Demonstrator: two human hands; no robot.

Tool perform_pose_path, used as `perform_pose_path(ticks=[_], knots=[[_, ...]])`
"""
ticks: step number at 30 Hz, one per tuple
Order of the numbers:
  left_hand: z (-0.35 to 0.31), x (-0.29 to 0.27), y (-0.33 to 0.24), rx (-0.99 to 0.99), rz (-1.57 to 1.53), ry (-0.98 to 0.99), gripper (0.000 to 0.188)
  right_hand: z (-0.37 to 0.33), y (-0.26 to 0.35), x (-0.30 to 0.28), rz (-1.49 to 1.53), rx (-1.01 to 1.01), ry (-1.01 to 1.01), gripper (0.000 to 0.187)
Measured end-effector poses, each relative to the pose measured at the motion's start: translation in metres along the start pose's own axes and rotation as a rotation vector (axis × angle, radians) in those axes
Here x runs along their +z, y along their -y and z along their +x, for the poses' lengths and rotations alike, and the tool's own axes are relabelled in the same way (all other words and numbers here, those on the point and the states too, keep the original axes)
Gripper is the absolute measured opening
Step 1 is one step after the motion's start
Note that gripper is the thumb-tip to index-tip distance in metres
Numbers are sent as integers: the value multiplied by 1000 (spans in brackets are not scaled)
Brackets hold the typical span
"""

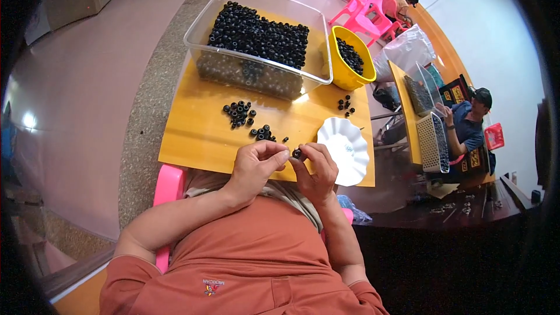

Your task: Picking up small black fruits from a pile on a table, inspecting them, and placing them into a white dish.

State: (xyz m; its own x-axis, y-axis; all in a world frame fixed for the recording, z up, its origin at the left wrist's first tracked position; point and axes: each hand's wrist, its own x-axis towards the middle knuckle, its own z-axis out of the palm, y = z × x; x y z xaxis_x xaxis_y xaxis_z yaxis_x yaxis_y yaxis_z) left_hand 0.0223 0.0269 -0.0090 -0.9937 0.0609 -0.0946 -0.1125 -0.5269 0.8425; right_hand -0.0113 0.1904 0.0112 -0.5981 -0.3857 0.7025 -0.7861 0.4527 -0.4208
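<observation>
Between the thumb and fingers of my right hand (318, 174) is a small round black bead-like piece (297, 153) with a hole in it. My left hand (255, 170) is pinched closed right beside it, thumb against forefinger; anything within that pinch is too small to make out. Both hands are over the near edge of the yellow-brown table (192, 134). Just beyond my fingers lies a small pile of black beads (263, 133), with a larger pile (239, 113) farther back to the left. A white scalloped dish (350, 160) sits to the right of my right hand.
A clear plastic bin (201, 52) full of black beads takes up the far table. Next to it stands a yellow tub (348, 81) with more beads, and a few loose ones (346, 105) lie in front. Pink chairs (364, 6) and a seated co-worker (466, 122) are off to the right.
</observation>
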Motion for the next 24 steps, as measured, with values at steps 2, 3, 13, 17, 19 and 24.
perform_pose_path(ticks=[2,3,13,17,19,24], knots=[[1,1,-1,-5,-6,-6,16,1,0,0,8,2,-12,31],[1,1,-2,-11,-11,-15,16,1,0,0,16,-5,-15,30],[0,2,-6,0,-9,-55,11,6,-1,-8,-17,22,-153,30],[0,1,-6,-17,-1,-58,10,18,-9,-29,-163,71,-258,27],[-2,1,-5,-14,6,-59,11,35,-10,-43,-213,40,-311,27],[-3,2,-5,-16,27,-48,12,83,-44,-77,-272,-29,-424,23]])
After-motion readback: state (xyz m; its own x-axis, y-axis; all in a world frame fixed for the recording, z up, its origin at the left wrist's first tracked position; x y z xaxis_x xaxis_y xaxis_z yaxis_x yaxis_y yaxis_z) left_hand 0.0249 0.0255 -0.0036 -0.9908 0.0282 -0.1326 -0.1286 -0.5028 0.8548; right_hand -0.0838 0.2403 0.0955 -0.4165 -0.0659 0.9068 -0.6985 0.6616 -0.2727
